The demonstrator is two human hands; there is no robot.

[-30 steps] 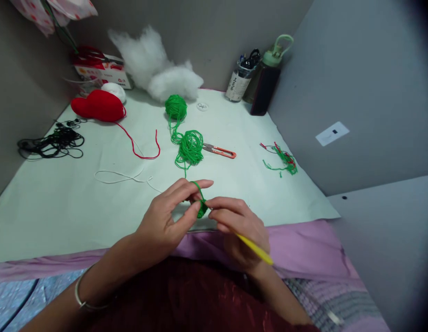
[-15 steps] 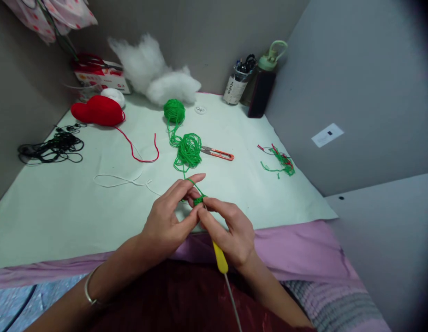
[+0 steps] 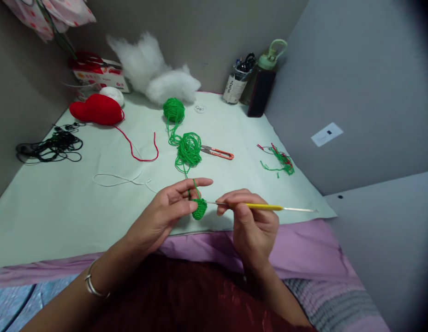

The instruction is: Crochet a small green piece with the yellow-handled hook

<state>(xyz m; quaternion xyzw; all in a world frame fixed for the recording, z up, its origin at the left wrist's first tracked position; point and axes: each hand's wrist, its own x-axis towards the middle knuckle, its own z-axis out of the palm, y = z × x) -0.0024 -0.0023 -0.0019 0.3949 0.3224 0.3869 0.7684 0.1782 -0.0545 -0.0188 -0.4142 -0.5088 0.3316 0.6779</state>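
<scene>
My left hand (image 3: 169, 210) pinches a small green crochet piece (image 3: 199, 210) between thumb and fingers. Green yarn runs over its raised, outstretched index finger. Held like a pen in my right hand (image 3: 255, 226) is a crochet hook (image 3: 264, 207) with a yellow handle and metal at both ends. Its left tip meets the top edge of the green piece; whether a loop sits on it is too small to tell. Beyond my left hand lies a loose heap of green yarn (image 3: 189, 150), joined by strands to a green yarn ball (image 3: 174, 110).
Orange thread snips (image 3: 217, 152) lie beside the heap. Yarn scraps (image 3: 283, 161) are at the right, black cord (image 3: 55, 145) and red yarn (image 3: 96, 109) at the left. White stuffing (image 3: 172, 85), a pen cup (image 3: 234, 85) and a bottle (image 3: 267, 62) stand along the back.
My right hand has moved right and turned the hook from steeply downward to nearly level. The left hand has tilted the crochet piece, so more of it shows.
</scene>
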